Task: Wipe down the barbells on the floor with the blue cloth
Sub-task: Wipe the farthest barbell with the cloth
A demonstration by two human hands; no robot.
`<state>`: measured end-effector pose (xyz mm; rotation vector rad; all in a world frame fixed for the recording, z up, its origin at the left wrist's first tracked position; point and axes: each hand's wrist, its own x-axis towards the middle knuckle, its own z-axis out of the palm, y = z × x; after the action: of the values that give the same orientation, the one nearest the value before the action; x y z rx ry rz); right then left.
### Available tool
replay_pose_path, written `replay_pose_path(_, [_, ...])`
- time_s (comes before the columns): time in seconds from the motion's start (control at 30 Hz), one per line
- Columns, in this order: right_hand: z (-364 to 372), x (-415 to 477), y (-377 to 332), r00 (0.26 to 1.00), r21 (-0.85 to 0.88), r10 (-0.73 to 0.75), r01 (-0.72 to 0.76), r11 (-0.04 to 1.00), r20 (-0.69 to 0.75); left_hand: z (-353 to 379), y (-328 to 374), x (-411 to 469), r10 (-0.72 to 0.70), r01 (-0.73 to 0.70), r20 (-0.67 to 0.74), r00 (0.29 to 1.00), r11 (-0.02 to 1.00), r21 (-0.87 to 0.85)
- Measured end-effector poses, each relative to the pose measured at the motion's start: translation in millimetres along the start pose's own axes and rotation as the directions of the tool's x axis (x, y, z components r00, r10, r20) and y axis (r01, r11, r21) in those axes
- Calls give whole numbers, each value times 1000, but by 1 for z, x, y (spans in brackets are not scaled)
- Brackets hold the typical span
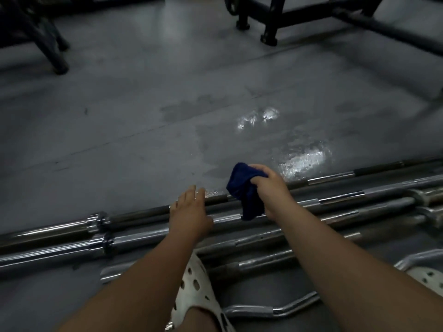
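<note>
Right hand [269, 188] gripping blue cloth [248, 195] over far barbell [143, 212]; left hand [190, 213] flat.
Risk: loose bar rolling, pinched fingers.

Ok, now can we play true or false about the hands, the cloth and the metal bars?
1. The right hand grips the blue cloth. True.
2. The left hand holds another cloth. False: it is open, fingers straight, and holds nothing.
3. The barbells hang on a rack. False: they lie side by side on the floor.
4. A white shoe with holes shows between the arms. True.
5. Shiny patches show on the floor beyond the barbells. True.
</note>
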<state>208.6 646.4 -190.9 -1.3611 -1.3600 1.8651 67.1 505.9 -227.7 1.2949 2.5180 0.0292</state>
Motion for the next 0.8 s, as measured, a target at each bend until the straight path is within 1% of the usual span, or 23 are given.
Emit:
replay_pose_path(0.03, [2, -17, -6, 993, -171, -118, 118, 978, 14, -10, -2, -12, 4, -4, -12, 1000, 1000, 0])
replay_pose_path(0.07, [4, -35, -12, 962, -384, -267, 269, 883, 58, -20, -4, -24, 11, -11, -29, 1000, 1000, -2])
replay_pose_path(0.1, [6, -53, -19, 909, -579, -390, 397, 712, 143, -31, -5, -37, 21, -21, -49, 999, 1000, -5])
replay_pose_path(0.13, [9, -70, -26, 855, -724, -458, 475, 501, 244, -41, -7, -49, 33, -34, -70, 997, 999, -7])
replay_pose_path(0.17, [13, -86, -33, 812, -802, -479, 512, 308, 334, -52, -8, -61, 43, -44, -90, 995, 999, -9])
replay_pose_path(0.2, [16, -102, -39, 780, -832, -482, 528, 167, 399, -63, -8, -73, 49, -51, -115, 992, 999, -12])
replay_pose_path(0.23, [19, -115, -45, 756, -840, -482, 538, 73, 442, -74, -9, -85, 51, -53, -138, 989, 998, -17])
replay_pose_path(0.27, [22, -128, -50, 740, -839, -484, 544, 22, 468, -84, -10, -96, 49, -53, -159, 986, 998, -20])
replay_pose_path(0.33, [25, -151, -61, 712, -831, -506, 556, -17, 487, -102, -14, -118, 45, -49, -190, 981, 999, -18])
replay_pose_path(0.43, [25, -175, -68, 692, -825, -540, 564, -10, 480, -120, -24, -143, 28, -26, -205, 978, 1000, 11])
replay_pose_path(0.47, [23, -179, -67, 693, -825, -547, 565, 7, 469, -124, -27, -147, 18, -14, -194, 981, 1000, 20])
replay_pose_path(0.53, [21, -182, -62, 709, -816, -559, 571, 96, 430, -125, -30, -148, 1, 4, -165, 986, 1000, 30])
replay_pose_path(0.6, [21, -176, -53, 745, -814, -547, 552, 184, 381, -118, -30, -145, -4, 9, -137, 991, 999, 37])
replay_pose_path(0.63, [22, -170, -49, 761, -819, -529, 540, 196, 375, -113, -29, -142, -1, 5, -119, 993, 999, 38])
replay_pose_path(0.73, [28, -149, -37, 793, -844, -452, 517, 144, 408, -93, -28, -133, 14, -13, -56, 998, 1000, 17])
replay_pose_path(0.8, [34, -134, -27, 804, -848, -416, 514, 129, 424, -82, -36, -127, 14, -14, -48, 999, 1000, 14])
